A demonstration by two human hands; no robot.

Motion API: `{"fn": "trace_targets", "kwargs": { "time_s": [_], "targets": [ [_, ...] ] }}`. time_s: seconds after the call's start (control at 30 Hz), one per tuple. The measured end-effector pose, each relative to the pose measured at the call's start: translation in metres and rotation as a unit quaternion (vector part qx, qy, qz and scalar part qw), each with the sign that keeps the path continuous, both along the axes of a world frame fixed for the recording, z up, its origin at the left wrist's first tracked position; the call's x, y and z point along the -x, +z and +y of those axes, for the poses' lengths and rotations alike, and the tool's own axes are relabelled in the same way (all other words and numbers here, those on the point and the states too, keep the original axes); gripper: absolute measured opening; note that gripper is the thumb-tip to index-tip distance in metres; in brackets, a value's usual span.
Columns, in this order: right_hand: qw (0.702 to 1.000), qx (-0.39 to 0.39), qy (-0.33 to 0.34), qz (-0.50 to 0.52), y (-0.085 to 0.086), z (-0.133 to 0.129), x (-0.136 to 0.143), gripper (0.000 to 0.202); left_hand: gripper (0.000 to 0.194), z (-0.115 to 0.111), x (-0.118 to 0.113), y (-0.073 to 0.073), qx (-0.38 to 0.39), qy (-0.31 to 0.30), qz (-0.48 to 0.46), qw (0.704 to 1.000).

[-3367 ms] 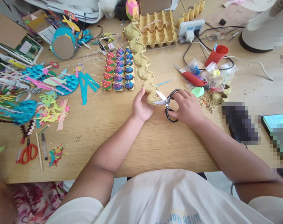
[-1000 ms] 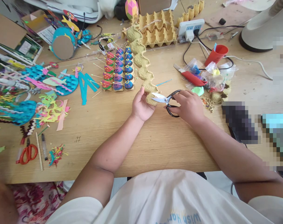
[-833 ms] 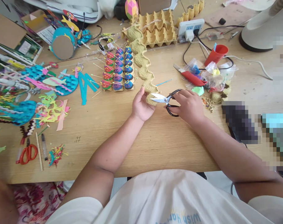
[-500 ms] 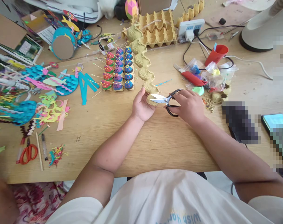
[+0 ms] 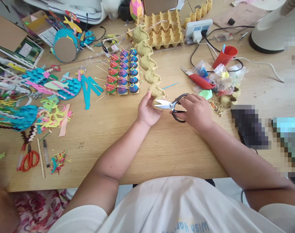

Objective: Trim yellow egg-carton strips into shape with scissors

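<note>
My left hand (image 5: pixel 148 111) holds the near end of a long, bumpy egg-carton strip (image 5: pixel 148 63), its thumb along the strip's left side. The strip stretches away from me across the table. My right hand (image 5: pixel 197 110) has its fingers in the black handles of a pair of scissors (image 5: pixel 170 105). Their silver blades are a little apart and lie over the strip's end cup, pointing left. Left of the strip stand painted carton cups (image 5: pixel 123 72) in red, purple and blue rows, with thin pins sticking out.
Behind are yellow egg trays (image 5: pixel 165 29) and a power strip (image 5: pixel 198 28). A red cup (image 5: pixel 225 56), red cutter (image 5: pixel 200 80) and plastic bags lie right. Paper scraps (image 5: pixel 53 118) and orange-handled scissors (image 5: pixel 30 160) lie left. A person's arm (image 5: pixel 3 210) shows lower left.
The scissors and my right hand have shifted slightly left, and the blades have closed a little. My left hand and the strip are nearly unmoved.
</note>
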State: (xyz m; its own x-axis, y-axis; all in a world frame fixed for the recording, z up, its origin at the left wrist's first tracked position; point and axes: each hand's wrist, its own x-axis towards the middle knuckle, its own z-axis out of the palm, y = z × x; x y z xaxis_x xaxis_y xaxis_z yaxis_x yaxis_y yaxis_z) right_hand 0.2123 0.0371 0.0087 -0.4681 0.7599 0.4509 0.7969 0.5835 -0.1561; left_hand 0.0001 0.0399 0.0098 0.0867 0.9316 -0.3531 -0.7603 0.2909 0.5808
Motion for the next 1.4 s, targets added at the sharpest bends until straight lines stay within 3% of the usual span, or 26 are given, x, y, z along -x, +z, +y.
{"fn": "trace_targets", "kwargs": {
  "time_s": [1.4],
  "targets": [
    [1.000,-0.010,0.005,0.011,-0.0019,0.0002,-0.0021,0.038,0.036,-0.0017,-0.0020,0.0050,0.009,-0.006,-0.001,1.000]
  ]
}}
